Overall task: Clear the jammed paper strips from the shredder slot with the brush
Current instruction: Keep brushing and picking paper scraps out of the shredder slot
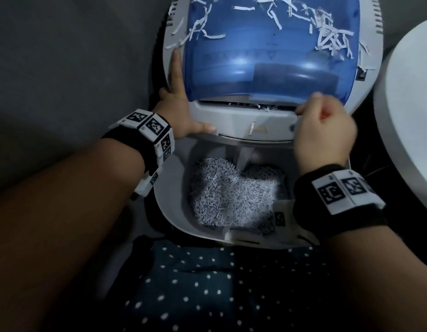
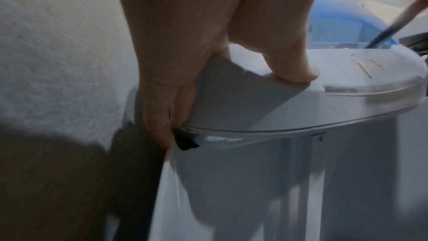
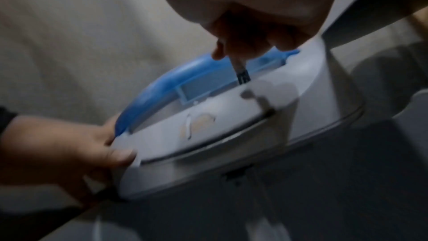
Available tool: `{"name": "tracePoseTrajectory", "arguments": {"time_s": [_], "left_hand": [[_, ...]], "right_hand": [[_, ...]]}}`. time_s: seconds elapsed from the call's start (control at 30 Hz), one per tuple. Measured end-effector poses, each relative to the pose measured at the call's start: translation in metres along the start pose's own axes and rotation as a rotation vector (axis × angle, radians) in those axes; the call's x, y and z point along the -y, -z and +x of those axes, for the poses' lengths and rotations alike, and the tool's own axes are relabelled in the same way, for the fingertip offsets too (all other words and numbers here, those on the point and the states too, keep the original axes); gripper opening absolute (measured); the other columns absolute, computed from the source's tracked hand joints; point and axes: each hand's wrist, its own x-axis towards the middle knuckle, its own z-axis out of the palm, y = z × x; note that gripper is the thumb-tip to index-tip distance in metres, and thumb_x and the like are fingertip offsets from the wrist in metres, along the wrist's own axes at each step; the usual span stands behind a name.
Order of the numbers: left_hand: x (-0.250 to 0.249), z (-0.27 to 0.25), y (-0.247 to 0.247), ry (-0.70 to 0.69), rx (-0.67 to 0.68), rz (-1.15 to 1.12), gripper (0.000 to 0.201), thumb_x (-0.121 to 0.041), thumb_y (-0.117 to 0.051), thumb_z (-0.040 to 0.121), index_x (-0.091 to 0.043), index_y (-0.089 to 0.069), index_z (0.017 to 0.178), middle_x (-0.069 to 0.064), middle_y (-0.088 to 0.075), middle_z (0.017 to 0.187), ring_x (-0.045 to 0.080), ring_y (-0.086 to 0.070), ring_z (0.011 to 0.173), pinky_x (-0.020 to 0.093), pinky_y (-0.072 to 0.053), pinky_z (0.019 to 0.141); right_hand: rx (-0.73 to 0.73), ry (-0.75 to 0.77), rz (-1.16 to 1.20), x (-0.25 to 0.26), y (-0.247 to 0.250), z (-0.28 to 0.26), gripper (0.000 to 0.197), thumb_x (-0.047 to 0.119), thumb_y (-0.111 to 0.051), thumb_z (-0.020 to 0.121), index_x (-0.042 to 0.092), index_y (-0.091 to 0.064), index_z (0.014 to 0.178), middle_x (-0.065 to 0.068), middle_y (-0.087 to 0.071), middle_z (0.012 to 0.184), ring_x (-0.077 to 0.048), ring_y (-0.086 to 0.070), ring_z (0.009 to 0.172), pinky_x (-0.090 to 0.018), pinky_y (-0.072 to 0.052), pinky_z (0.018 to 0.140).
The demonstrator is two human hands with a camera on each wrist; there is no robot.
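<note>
The shredder has a white head and a blue see-through cover. Between them runs the slot, with jammed paper strips sticking out near its middle. My left hand grips the head's left corner: thumb on the front lip, fingers down the side. My right hand is a blurred fist at the slot's right end, gripping the brush. The brush's dark tip dips into the slot beside the cover. The brush shaft shows at the left wrist view's far right.
Loose strips lie scattered on the cover. Below the head, the open white bin holds a heap of shredded paper. A round white surface stands close on the right. Dotted dark fabric lies nearest me, grey floor to the left.
</note>
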Motion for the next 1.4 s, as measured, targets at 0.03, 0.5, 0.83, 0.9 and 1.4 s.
{"name": "tracePoseTrajectory", "arguments": {"time_s": [0.03, 0.5, 0.83, 0.9, 1.4], "left_hand": [[0.0, 0.0, 0.0, 0.001, -0.002, 0.002, 0.16, -0.043, -0.095, 0.055, -0.033, 0.037, 0.146, 0.019, -0.003, 0.163, 0.036, -0.038, 0.136, 0.056, -0.029, 0.115], [0.005, 0.003, -0.002, -0.024, -0.014, 0.014, 0.159, -0.043, -0.094, 0.056, -0.03, 0.036, 0.146, 0.018, 0.0, 0.163, 0.033, -0.036, 0.137, 0.052, -0.029, 0.116], [0.006, 0.004, -0.002, -0.048, -0.005, 0.04, 0.159, -0.042, -0.094, 0.057, -0.026, 0.036, 0.147, 0.017, 0.008, 0.164, 0.034, -0.035, 0.137, 0.052, -0.03, 0.114], [0.006, 0.004, -0.002, -0.036, -0.005, 0.032, 0.159, -0.044, -0.094, 0.056, -0.028, 0.037, 0.146, 0.021, 0.001, 0.163, 0.034, -0.037, 0.136, 0.053, -0.031, 0.114], [0.006, 0.001, -0.002, -0.027, -0.024, -0.004, 0.162, -0.042, -0.096, 0.053, -0.032, 0.036, 0.146, 0.018, -0.004, 0.163, 0.037, -0.039, 0.136, 0.057, -0.031, 0.114]], "right_hand": [[0.09, 0.017, -0.04, -0.001, -0.008, -0.002, 0.04, 0.041, -0.041, 0.101, 0.016, -0.063, 0.078, -0.006, -0.068, 0.077, -0.03, -0.063, 0.081, -0.036, -0.044, 0.071], [0.411, 0.05, 0.327, 0.003, -0.036, -0.033, 0.028, 0.042, -0.052, 0.096, 0.034, -0.068, 0.074, 0.008, -0.062, 0.059, -0.011, -0.062, 0.062, -0.037, -0.056, 0.065], [0.448, 0.077, 0.235, 0.006, -0.046, -0.027, 0.029, 0.049, -0.052, 0.093, 0.034, -0.068, 0.074, -0.001, -0.066, 0.067, -0.022, -0.064, 0.069, -0.041, -0.055, 0.071], [0.385, 0.066, 0.307, 0.008, -0.04, -0.027, 0.031, 0.051, -0.051, 0.086, 0.037, -0.068, 0.065, 0.004, -0.061, 0.057, -0.019, -0.059, 0.061, -0.039, -0.052, 0.066], [0.037, -0.018, 0.181, 0.017, -0.009, -0.01, 0.044, 0.044, -0.046, 0.094, 0.029, -0.062, 0.056, 0.01, -0.058, 0.054, -0.011, -0.06, 0.064, -0.031, -0.047, 0.07]]}}
